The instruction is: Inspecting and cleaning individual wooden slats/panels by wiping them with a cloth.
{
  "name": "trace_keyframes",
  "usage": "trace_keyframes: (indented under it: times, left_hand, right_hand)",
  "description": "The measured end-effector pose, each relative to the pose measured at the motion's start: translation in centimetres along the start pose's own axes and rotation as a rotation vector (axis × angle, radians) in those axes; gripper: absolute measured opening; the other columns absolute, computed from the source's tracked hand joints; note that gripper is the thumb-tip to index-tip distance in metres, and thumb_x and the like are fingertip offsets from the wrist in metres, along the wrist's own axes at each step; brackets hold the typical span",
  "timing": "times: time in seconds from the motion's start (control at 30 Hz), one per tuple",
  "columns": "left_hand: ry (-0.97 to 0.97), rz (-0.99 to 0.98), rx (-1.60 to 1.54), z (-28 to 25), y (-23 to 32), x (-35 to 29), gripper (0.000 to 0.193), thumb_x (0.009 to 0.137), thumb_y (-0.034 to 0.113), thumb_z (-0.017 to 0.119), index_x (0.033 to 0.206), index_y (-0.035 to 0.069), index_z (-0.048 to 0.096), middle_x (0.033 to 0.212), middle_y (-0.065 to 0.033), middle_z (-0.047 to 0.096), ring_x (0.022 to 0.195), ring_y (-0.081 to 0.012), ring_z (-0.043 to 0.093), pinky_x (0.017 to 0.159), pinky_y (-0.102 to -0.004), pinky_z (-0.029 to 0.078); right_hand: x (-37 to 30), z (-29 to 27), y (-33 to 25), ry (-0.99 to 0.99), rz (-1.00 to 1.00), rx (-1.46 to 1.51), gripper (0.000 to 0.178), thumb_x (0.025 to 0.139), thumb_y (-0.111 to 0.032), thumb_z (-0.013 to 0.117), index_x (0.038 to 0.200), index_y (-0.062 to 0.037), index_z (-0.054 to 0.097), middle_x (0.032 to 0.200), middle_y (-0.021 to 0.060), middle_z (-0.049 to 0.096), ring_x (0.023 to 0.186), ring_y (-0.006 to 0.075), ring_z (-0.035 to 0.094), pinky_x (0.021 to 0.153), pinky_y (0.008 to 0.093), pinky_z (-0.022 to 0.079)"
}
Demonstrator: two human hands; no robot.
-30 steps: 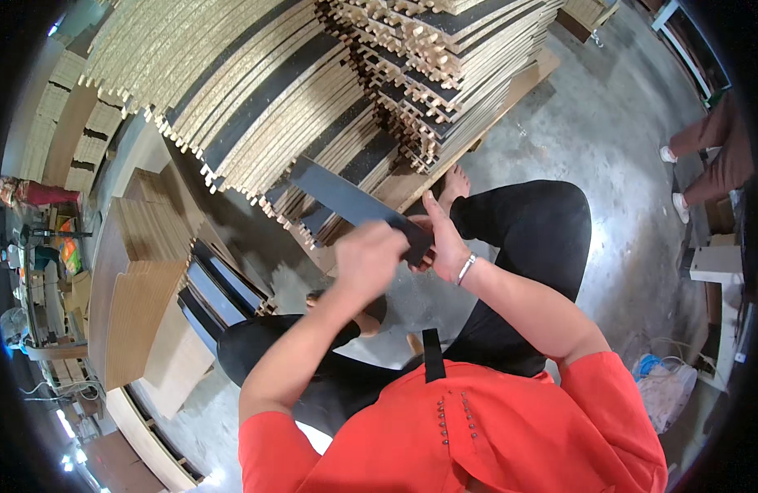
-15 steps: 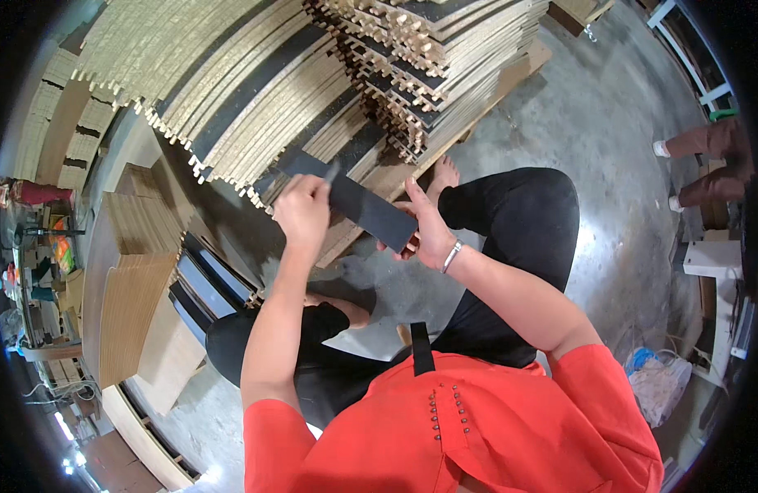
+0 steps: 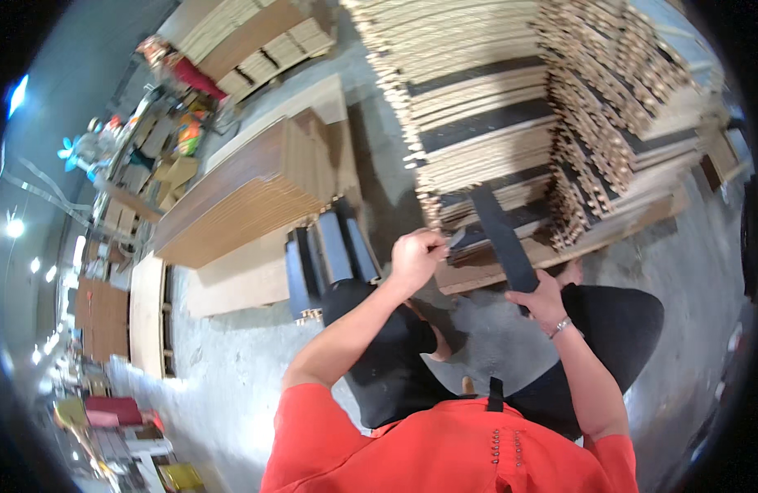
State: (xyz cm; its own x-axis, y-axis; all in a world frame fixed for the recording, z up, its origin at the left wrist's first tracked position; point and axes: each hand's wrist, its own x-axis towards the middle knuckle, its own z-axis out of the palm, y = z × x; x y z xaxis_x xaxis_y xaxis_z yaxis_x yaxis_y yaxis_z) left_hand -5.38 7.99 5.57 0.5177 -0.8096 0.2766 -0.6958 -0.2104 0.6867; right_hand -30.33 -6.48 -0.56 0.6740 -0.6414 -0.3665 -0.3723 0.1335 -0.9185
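Observation:
A long, flat black board (image 3: pixel 507 246) slants away from me, its near end in the grip of my right hand (image 3: pixel 543 301). The fingers beneath the board are partly hidden. My left hand (image 3: pixel 417 261) is closed, apart from the board and to its left. A small grey blade-like tool (image 3: pixel 457 238) sticks out of the left fist toward the board; its handle is covered by the fingers. Just beyond both hands stands a big stack of pale and black boards (image 3: pixel 477 119), with wooden pegs jutting from their ends. The black board's far end overlaps this stack in view.
By my left knee stand several dark, glossy boards (image 3: pixel 336 251). Farther left is a stack of large brown panels (image 3: pixel 231 201). The boards rest on a wooden pallet (image 3: pixel 486 278). Other people appear at the far upper left (image 3: pixel 182 70) and lower left (image 3: pixel 112 411).
My view has swung left. The left hand, which was at the board's side with the blade, is now clear of it. The board points more directly away from me, still in my right hand.

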Motion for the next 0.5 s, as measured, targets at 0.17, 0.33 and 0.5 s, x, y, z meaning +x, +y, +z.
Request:
trace_keyframes:
  times: [0.17,0.33,0.5]
  left_hand:
    - [0.047,-0.026,-0.161,1.3,-0.5,-0.5,0.009,0.072,0.003,0.072,0.077,-0.001,0.067,0.071,-0.0125,0.06,0.063,-0.0219,0.059,0.057,-0.0333,0.045]
    - [0.005,-0.08,-0.098,0.5,-0.4,-0.7,0.005,0.074,-0.003,0.067,0.077,0.001,0.068,0.073,-0.0094,0.064,0.067,-0.0165,0.061,0.064,-0.0288,0.049]
    - [0.037,-0.211,-0.402,-2.5,-1.1,-0.3,0.001,0.082,0.001,0.069,0.082,0.001,0.068,0.077,0.0042,0.06,0.071,-0.006,0.052,0.066,-0.0216,0.042]
  right_hand:
    - [-1.2,0.8,-2.2,0.327,-0.306,-0.688,0.042,0.064,-0.013,0.079,0.098,0.0032,0.06,0.078,0.0115,0.067,0.066,0.0239,0.065,0.061,0.0358,0.051]
    - [-7.8,-3.0,-11.5,0.262,-0.314,-0.076,0.03,0.066,0.0,0.066,0.095,0.0026,0.058,0.066,0.0021,0.056,0.048,0.0068,0.049,0.044,0.023,0.04]
    - [-14.9,-11.3,-12.7,0.767,-0.366,-0.317,0.045,0.063,-0.01,0.07,0.102,0.0029,0.054,0.079,0.0024,0.052,0.075,0.0121,0.048,0.072,0.0264,0.044]
